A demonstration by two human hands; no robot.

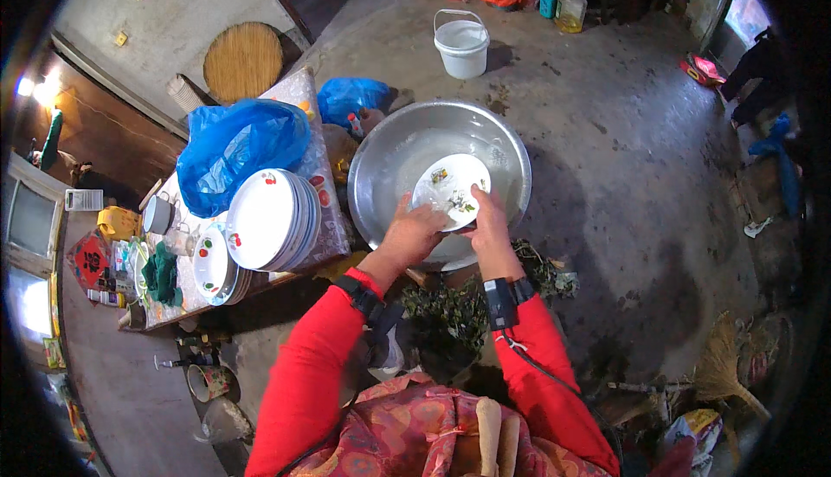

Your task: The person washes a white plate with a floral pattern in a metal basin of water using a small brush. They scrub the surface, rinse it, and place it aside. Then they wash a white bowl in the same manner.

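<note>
A white plate [462,181] with a printed floral pattern is tilted over a large metal basin [376,152]. My right hand [490,224] grips the plate's right edge, thumb on its face and fingers hidden behind. My left hand [415,233] lies at the plate's lower left, fingers touching its face; whether it also grips the rim is unclear. Water seems to lie in the basin. To the left, a tall stack of white plates [260,217] with cherry prints stands on a table beside a lower stack of dishes [213,263].
A blue plastic bag [247,152] covers the table's far part; a dark green cloth [162,272] lies nearer. Beyond the basin stands a white bucket [462,48]. Leafy greens [448,311] are below my forearms. A straw broom [720,360] rests at the lower right.
</note>
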